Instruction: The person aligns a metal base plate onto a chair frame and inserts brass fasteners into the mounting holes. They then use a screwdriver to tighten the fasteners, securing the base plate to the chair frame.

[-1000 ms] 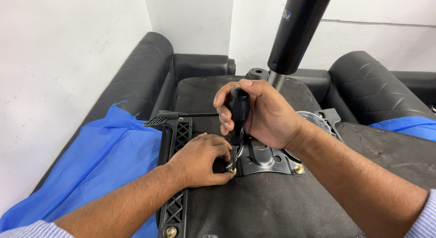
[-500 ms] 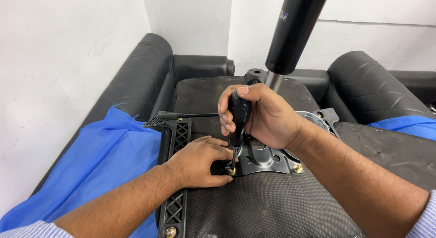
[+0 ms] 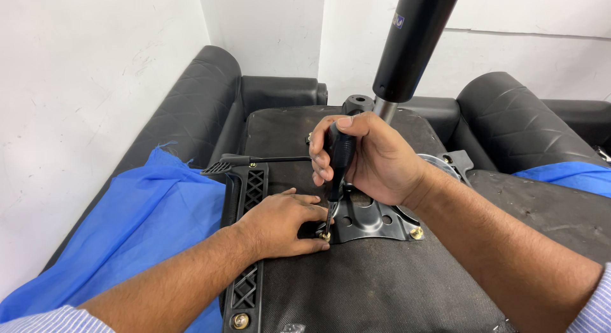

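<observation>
Screwdriver point(image 3: 337, 161) upright in right hand point(image 3: 375, 158) grip, left hand point(image 3: 280, 222) beside tip.

One label shows: a small sticker point(image 3: 398, 20) on the black cylinder point(image 3: 414, 43) that rises from the middle of the upturned seat toward the top edge of the view. The sticker sits high on the cylinder's left side, well above the bare metal rod at its lower end. It is a small rectangle, dark blue with a pale mark, slightly tilted to follow the slant of the cylinder. Its print is too small to make out. No packages, signs or screens appear.
</observation>
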